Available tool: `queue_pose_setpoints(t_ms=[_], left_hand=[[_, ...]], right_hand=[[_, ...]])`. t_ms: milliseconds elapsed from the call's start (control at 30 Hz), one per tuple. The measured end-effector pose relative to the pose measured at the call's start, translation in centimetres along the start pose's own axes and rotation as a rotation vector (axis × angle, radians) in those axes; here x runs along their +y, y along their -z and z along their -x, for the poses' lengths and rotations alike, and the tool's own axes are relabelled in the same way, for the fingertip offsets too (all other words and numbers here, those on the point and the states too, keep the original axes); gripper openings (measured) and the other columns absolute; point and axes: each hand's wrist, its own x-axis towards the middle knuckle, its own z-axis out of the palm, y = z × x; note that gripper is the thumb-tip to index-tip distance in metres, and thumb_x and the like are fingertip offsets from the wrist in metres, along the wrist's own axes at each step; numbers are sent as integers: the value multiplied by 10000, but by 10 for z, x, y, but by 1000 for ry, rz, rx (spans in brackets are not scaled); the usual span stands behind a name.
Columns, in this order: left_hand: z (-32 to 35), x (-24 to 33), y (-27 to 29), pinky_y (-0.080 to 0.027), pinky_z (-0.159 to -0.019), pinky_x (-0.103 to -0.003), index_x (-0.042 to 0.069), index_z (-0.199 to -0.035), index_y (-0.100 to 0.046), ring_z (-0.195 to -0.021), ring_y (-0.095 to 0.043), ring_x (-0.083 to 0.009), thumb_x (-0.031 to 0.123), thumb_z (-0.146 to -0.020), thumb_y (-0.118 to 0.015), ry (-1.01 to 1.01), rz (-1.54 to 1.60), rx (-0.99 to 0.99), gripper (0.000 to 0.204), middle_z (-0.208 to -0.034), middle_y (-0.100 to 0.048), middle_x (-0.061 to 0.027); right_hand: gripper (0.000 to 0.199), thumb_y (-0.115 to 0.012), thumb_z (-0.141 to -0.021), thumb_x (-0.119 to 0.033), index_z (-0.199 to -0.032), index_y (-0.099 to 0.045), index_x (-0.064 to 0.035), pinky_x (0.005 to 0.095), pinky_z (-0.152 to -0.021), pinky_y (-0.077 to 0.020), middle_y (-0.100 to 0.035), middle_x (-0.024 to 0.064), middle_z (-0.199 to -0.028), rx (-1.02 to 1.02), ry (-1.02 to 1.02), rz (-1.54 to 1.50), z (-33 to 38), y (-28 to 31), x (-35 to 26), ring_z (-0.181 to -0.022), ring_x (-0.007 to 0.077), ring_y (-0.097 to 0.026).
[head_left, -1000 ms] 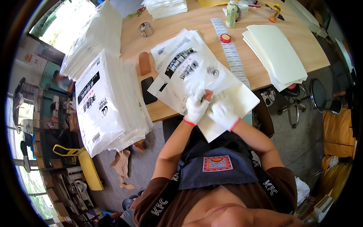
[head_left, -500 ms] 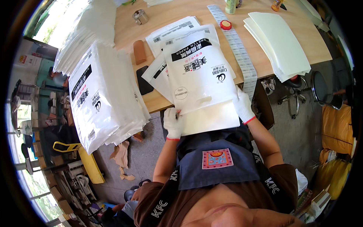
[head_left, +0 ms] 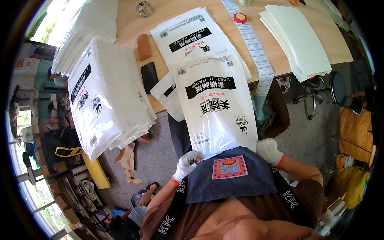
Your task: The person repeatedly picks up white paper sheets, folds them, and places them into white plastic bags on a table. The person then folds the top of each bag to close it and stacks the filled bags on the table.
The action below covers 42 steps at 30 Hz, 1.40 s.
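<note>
A white printed plastic bag (head_left: 218, 132) with a black band lies in front of me, its lower end drawn in against my apron. White paper inside fills it out. My left hand (head_left: 186, 165), in a white knit glove with a red cuff, pinches the bag's near left corner. At the near right corner my right hand (head_left: 270, 152), gloved the same way, has its fingers closed on the edge; the fingertips are partly hidden. Beyond the bag's far end, on the table, lies a pile of matching flat bags (head_left: 188, 30).
Filled bags (head_left: 96, 104) stand stacked at the left table edge. A black phone (head_left: 149, 78), a brown cylinder (head_left: 143, 47) and a metal cup (head_left: 144, 9) are beside the pile. A label strip (head_left: 252, 44) with a red-rimmed lid (head_left: 240, 18) and white sheets (head_left: 298, 40) lie right.
Both hands have pulled the bag toward my body and off the pile. The paper that stuck out of its near end is now covered. My hands moved nearer and slightly apart.
</note>
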Motion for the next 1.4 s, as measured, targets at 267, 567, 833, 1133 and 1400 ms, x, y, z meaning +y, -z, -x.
queue_pose_setpoints(t_ms=[267, 567, 833, 1133, 1400], left_hand=[[-70, 9, 9, -405, -506, -316, 57, -732, -508, -551, -523, -194, 19, -739, -656, -64, -161, 516, 153, -626, -490, -76], [-72, 0, 0, -420, -492, -314, 69, -701, -533, -510, -529, -214, 58, -727, -729, -200, -504, 426, 198, -619, -528, -76], [-167, 38, -65, -464, -582, -277, 45, -909, -569, -645, -598, -133, 123, -799, -692, -67, -220, -20, 182, -694, -593, -49], [-259, 74, -137, -315, -425, -194, 28, -1127, -514, -470, -412, -51, 170, -846, -634, 492, 547, -299, 337, -689, -526, 3], [-265, 91, -152, -286, -375, -234, 56, -1024, -550, -426, -390, -95, 198, -861, -559, 458, 479, -183, 216, -635, -491, -26]], right_hand=[[282, -521, -792, -312, -695, -594, -58, 439, -462, -471, -594, 125, -561, 498, -90, -168, -69, 26, 30, -492, 321, -597], [247, -445, -850, -300, -800, -597, -112, 451, -624, -454, -612, 159, -735, 649, -417, -823, -90, -7, 120, -725, 371, -597], [268, -528, -777, -87, -1034, -558, -19, 287, -748, -445, -615, 98, -898, 637, -299, -1209, -164, -72, 176, -829, 205, -593], [264, -691, -688, 36, -932, -608, -20, 313, -827, -475, -625, 45, -838, 762, -105, -1252, -63, 9, 114, -758, 133, -578], [167, -738, -556, -47, -656, -605, -64, 491, -972, -399, -631, 86, -943, 1225, 137, -333, -52, 51, 109, -947, 299, -592]])
